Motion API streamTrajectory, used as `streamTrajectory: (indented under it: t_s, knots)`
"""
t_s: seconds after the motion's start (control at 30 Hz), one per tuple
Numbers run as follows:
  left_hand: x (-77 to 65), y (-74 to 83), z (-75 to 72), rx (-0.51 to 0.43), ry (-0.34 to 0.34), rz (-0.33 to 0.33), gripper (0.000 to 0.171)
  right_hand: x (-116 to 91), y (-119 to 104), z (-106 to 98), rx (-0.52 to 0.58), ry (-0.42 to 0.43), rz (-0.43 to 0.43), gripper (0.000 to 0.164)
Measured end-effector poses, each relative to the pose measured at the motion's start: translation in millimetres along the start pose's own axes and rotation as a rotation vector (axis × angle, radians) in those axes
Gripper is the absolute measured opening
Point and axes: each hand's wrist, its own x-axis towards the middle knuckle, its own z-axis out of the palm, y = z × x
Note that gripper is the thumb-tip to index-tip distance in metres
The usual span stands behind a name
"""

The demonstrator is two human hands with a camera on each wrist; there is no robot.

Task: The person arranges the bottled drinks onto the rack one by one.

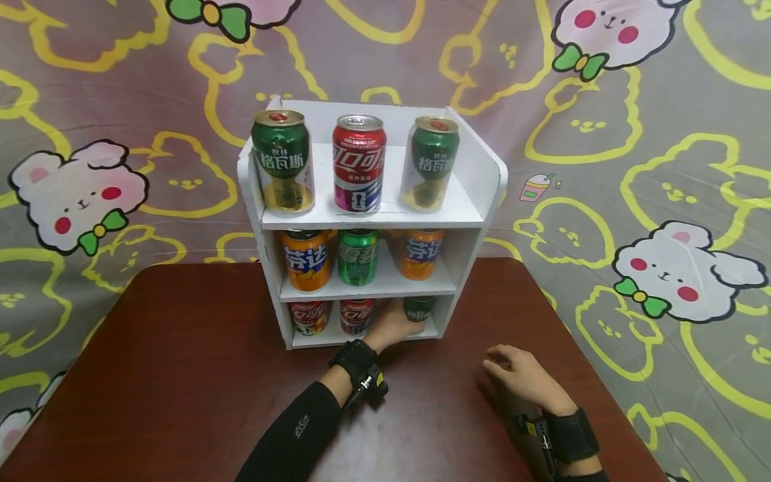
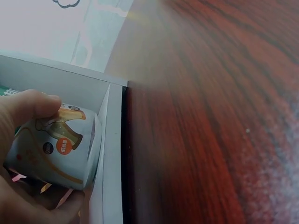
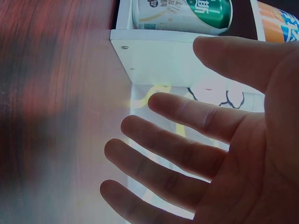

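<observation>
My left hand [image 1: 394,327] reaches into the bottom shelf of a white three-tier rack [image 1: 361,217] and grips a green and white drink can [image 1: 419,308] at its right end. In the left wrist view, thumb and fingers wrap round the white lower part of this can [image 2: 70,144], close to the shelf board. My right hand [image 1: 527,376] hovers over the table to the right of the rack, holding nothing. Its fingers [image 3: 173,149] are spread and relaxed in the right wrist view, with the rack's side panel just beyond.
Two red cola cans [image 1: 357,316] stand left of my hand on the bottom shelf. Orange soda cans [image 1: 306,261] flank a green can [image 1: 358,258] on the middle shelf. On top, a red can [image 1: 359,164] stands between two green-and-gold cans [image 1: 430,164]. The brown table [image 1: 181,375] meets a patterned curtain.
</observation>
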Motion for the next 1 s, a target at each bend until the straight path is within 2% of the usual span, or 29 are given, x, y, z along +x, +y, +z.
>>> streamTrajectory:
  t_s: [0.2, 0.47, 0.6, 0.83, 1.0]
  knots:
    - [1.6, 2.2, -1.5, 0.087, 0.024, 0.001, 0.091, 0.3, -1.3, 0.0, 0.011, 0.000, 0.005, 0.041]
    - [-0.3, 5.7, -2.6, 0.110, 0.029, -0.044, 0.091, 0.3, -2.2, 1.6, 0.007, -0.005, 0.002, 0.042]
    - [-0.3, 6.3, -3.5, 0.143, 0.059, -0.036, 0.091, 0.0, -0.8, 1.3, 0.003, -0.003, -0.009, 0.043]
    - [2.6, 4.7, -5.0, 0.111, 0.048, -0.039, 0.088, 1.7, 1.1, 0.1, -0.008, -0.001, -0.011, 0.043]
    - [1.1, 2.2, -4.5, 0.155, 0.058, -0.010, 0.089, 1.3, 0.4, 1.1, -0.002, -0.003, 0.000, 0.041]
